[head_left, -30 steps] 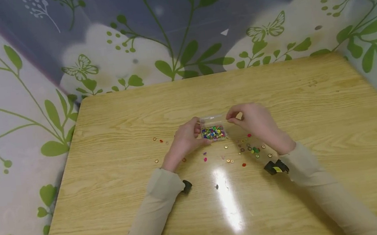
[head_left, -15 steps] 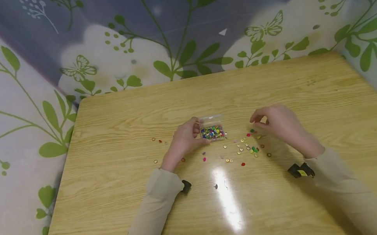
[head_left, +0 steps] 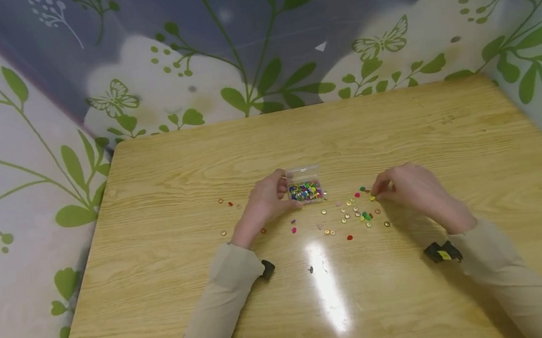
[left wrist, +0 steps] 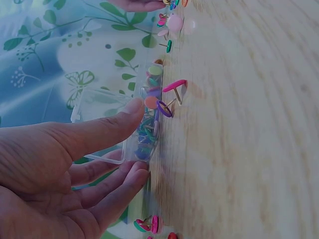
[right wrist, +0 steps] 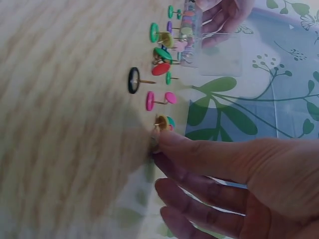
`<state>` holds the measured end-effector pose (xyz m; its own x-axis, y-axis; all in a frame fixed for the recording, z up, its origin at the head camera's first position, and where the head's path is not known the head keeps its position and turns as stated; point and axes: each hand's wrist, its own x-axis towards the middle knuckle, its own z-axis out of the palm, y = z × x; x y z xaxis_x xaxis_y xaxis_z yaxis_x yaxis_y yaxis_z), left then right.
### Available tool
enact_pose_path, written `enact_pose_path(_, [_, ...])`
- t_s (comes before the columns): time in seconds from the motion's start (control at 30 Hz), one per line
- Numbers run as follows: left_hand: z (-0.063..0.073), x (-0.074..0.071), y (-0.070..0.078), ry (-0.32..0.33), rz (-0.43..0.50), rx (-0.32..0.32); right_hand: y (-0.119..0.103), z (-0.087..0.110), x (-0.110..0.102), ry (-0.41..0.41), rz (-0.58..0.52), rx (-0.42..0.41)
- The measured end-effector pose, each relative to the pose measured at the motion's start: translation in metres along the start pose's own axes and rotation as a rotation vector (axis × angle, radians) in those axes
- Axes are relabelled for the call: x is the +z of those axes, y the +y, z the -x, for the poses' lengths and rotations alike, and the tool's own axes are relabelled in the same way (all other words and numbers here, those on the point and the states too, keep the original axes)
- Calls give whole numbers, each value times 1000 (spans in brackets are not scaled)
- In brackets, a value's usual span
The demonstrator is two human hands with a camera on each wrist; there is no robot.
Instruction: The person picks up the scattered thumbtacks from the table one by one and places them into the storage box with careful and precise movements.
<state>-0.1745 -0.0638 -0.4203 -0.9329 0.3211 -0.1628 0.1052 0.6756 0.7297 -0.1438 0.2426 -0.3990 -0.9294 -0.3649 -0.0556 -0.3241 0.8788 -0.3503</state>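
Note:
My left hand (head_left: 265, 199) holds a small clear plastic box (head_left: 306, 173) at its left end, thumb in front and fingers behind. Its hinged lid stands up at the back, and many-coloured thumbtacks (head_left: 306, 191) fill it. In the left wrist view the thumb (left wrist: 130, 112) presses the box's side. To the right, my right hand (head_left: 413, 192) is down at the table, thumb and forefinger pinching a yellow thumbtack (head_left: 373, 198). The right wrist view has this tack (right wrist: 161, 122) right at the thumb tip; the other fingers are loosely bent.
Loose thumbtacks lie scattered between the hands, among them a red one (head_left: 349, 237) and green ones (head_left: 366, 216). A few more lie left of the left hand, and a dark one (head_left: 311, 269) sits nearer the front. A leaf-patterned wall covering (head_left: 255, 41) borders the wooden table (head_left: 174, 164).
My right hand has moved away from the box to the right, then lowered to the yellow thumbtack. The left hand and box have stayed in place.

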Motion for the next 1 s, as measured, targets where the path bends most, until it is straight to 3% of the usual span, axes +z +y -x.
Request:
enact_pose_path(0.53, [0,-1,0,1,9,-3,1,-4,5,63,-3,33])
enact_pose_path(1.0, [1,-1,1,1,-15,-1,-36,-27,3,142,-26,-35])
